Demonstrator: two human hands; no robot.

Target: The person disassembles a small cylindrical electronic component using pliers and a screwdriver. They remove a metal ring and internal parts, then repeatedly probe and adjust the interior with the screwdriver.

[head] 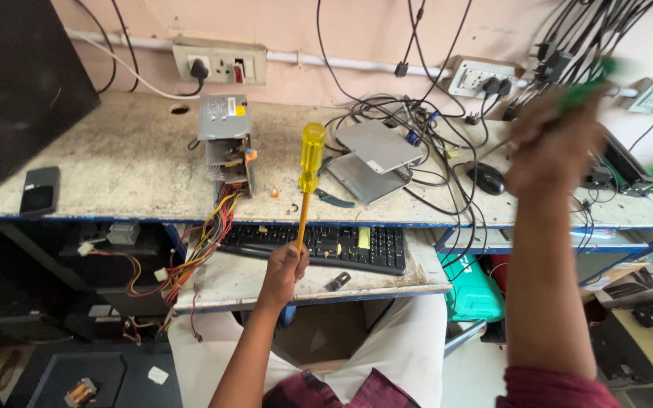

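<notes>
The yellow-handled screwdriver (309,181) stands nearly upright over the front edge of the desk (115,174), handle up, above the black keyboard (319,245). The left hand (283,270) is clamped around the lower end of its shaft, near the tip, just above the keyboard tray. The right hand (549,143) is raised to the right, blurred by motion, closed around a green-handled tool (587,87) whose handle sticks up toward the hanging cables.

Behind the screwdriver, on the desk, sits an opened power supply unit (225,136) with its coloured wire bundle (198,249) spilling down over the edge. To its right lie two grey metal cover plates (376,151) amid tangled black cables, with a black mouse (486,178) further right. Small pliers (334,199) lie near the plates. A dark phone (39,190) rests at the far left of the desk.
</notes>
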